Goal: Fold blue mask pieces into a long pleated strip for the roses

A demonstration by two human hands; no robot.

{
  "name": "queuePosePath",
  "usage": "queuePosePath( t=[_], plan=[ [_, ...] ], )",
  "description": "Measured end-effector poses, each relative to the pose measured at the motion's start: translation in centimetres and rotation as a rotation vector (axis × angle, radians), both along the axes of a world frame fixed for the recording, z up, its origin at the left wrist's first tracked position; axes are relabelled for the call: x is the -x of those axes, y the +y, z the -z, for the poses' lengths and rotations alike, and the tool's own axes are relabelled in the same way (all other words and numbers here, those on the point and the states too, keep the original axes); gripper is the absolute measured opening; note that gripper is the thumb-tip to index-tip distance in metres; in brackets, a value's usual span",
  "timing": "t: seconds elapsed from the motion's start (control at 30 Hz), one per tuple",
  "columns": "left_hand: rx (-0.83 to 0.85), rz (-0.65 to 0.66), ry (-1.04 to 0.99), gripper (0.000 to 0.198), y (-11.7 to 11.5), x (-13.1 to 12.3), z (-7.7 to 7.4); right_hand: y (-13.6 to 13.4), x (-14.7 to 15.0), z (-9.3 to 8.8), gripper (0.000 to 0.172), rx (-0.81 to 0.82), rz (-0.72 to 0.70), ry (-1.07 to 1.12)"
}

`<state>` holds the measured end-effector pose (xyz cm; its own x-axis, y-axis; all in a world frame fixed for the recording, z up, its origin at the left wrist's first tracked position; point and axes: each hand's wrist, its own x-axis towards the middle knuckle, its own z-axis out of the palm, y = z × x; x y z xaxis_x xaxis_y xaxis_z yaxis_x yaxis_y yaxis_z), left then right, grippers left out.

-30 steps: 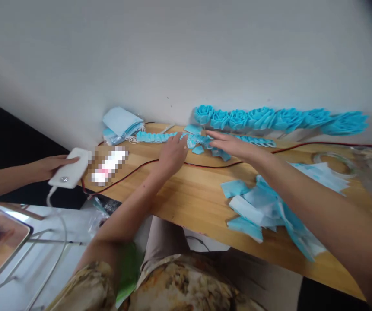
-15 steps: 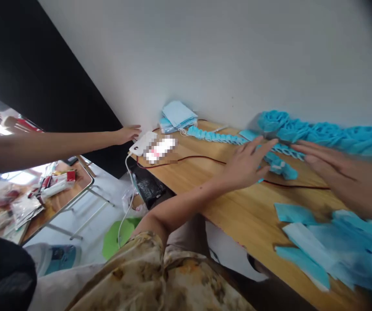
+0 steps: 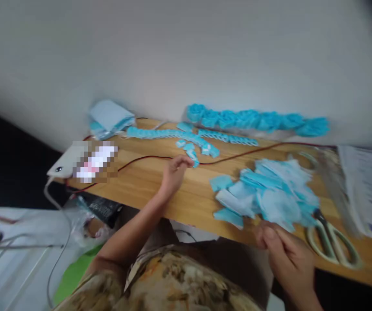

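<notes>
Blue scraps (image 3: 190, 151) are lying mid-table, at 1 o'clock off the curling left hand (image 3: 174, 172), grip unclear. At 6 o'clock of the cut pile (image 3: 270, 194) the right hand (image 3: 286, 255) is hanging half-closed, hold unclear too; brushing that pile risks spilling pieces overboard.

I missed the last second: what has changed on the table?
Both hands drew back from the folded blue strips by the wall: the left hand to mid-table beside a small blue piece, the right hand to the near edge by the pile of cut pieces. Another person's hand left the power bank. Rosette row, mask stack and red cable stayed put.
</notes>
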<state>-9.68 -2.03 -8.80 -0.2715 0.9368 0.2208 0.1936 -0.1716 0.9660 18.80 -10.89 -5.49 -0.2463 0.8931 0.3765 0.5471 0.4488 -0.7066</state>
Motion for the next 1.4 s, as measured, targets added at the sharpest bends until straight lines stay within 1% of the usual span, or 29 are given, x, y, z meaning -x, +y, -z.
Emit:
queuePosePath(
  t=[0.03,0.07,0.13,0.23,0.27,0.3,0.33,0.37,0.43,0.47,0.53,0.6,0.63,0.67,0.73,0.77,0.83,0.87,0.9,0.93,1.0,1.03,1.1,1.13,1.17,1.2,1.27,1.33,1.4],
  plan=[
    [-0.019,0.019,-0.012,0.020,0.0,0.0,-0.1,-0.3,-0.3,0.4,0.042,-0.004,0.017,0.012],
    [-0.028,0.066,-0.003,0.019,-0.1,-0.1,-0.4,-0.5,-0.7,0.5,0.038,-0.025,0.037,0.011],
    [-0.034,0.202,0.086,0.019,-0.6,-0.4,-1.2,-0.9,-1.5,0.5,0.031,-0.121,0.131,-0.011],
    [-0.101,0.409,0.334,0.019,-1.5,-1.1,-2.2,-1.1,-2.9,0.3,0.018,-0.298,0.250,-0.064],
    [-0.130,0.481,0.435,0.020,-1.8,-1.3,-2.3,-1.0,-3.5,0.3,0.012,-0.349,0.260,-0.102],
    [-0.153,0.554,0.541,0.025,-2.0,-1.5,-2.2,-0.7,-4.2,0.5,0.012,-0.380,0.257,-0.166],
    [-0.162,0.623,0.650,0.036,-2.2,-1.8,-2.0,-0.4,-4.9,0.7,0.020,-0.386,0.254,-0.251],
    [-0.170,0.679,0.754,0.050,-2.3,-2.2,-1.7,0.2,-5.7,1.0,0.034,-0.367,0.258,-0.342],
    [-0.194,0.760,0.930,0.076,-2.0,-3.4,-1.0,1.7,-7.3,1.7,0.064,-0.257,0.279,-0.499],
    [-0.212,0.786,0.994,0.086,-1.7,-4.1,-0.6,2.5,-8.1,2.0,0.075,-0.184,0.297,-0.548],
    [-0.235,0.824,1.078,0.098,-0.7,-5.7,-0.1,4.2,-9.0,2.8,0.089,-0.053,0.321,-0.591],
    [-0.230,0.852,1.118,0.104,0.7,-6.7,0.0,5.4,-8.7,3.6,0.092,0.052,0.311,-0.586],
    [-0.225,0.862,1.128,0.102,1.4,-6.8,0.0,5.7,-8.0,3.8,0.091,0.087,0.287,-0.569],
    [-0.224,0.868,1.133,0.097,2.2,-6.5,-0.1,5.7,-7.2,4.0,0.089,0.109,0.251,-0.545],
    [-0.243,0.847,1.124,0.075,3.5,-5.0,-0.4,5.1,-5.0,3.9,0.087,0.121,0.157,-0.493],
    [-0.256,0.827,1.109,0.065,4.0,-3.8,-0.5,4.7,-4.0,3.6,0.085,0.120,0.106,-0.470],
    [-0.238,0.762,1.066,0.056,4.5,-1.4,-0.6,3.9,-2.8,2.5,0.077,0.080,0.036,-0.418],
    [-0.214,0.722,1.043,0.053,4.6,-0.5,-0.7,3.8,-2.8,1.9,0.071,0.044,0.039,-0.389],
    [-0.189,0.683,1.021,0.051,4.4,0.3,-0.9,4.1,-3.2,1.3,0.064,0.000,0.075,-0.358],
    [-0.166,0.653,1.001,0.051,4.2,0.7,-1.1,4.8,-4.0,0.7,0.058,-0.044,0.141,-0.329],
    [-0.149,0.634,0.971,0.053,3.6,0.5,-1.7,7.2,-6.1,-0.1,0.050,-0.111,0.306,-0.295],
    [-0.160,0.647,0.963,0.055,3.3,0.0,-2.1,8.7,-7.3,-0.3,0.048,-0.119,0.361,-0.290],
    [-0.205,0.704,0.960,0.063,2.6,-1.6,-2.8,11.5,-9.4,-0.5,0.046,-0.112,0.411,-0.324],
    [-0.236,0.734,0.966,0.068,2.3,-2.6,-3.1,12.4,-10.3,-0.6,0.045,-0.100,0.428,-0.358],
    [-0.268,0.762,0.976,0.073,2.0,-3.6,-3.4,12.8,-11.1,-0.6,0.044,-0.094,0.451,-0.389],
    [-0.303,0.787,0.988,0.077,1.7,-4.6,-3.7,12.7,-11.8,-0.7,0.044,-0.088,0.490,-0.415],
    [-0.371,0.827,1.026,0.082,1.3,-6.8,-4.2,10.9,-13.0,-0.9,0.042,-0.064,0.593,-0.460],
    [-0.429,0.860,1.076,0.084,1.3,-9.4,-4.7,7.7,-13.8,-0.8,0.039,0.008,0.686,-0.521],
    [-0.463,0.895,1.127,0.086,2.0,-12.3,-5.2,4.5,-14.1,-0.3,0.037,0.130,0.707,-0.620]
  ],
)
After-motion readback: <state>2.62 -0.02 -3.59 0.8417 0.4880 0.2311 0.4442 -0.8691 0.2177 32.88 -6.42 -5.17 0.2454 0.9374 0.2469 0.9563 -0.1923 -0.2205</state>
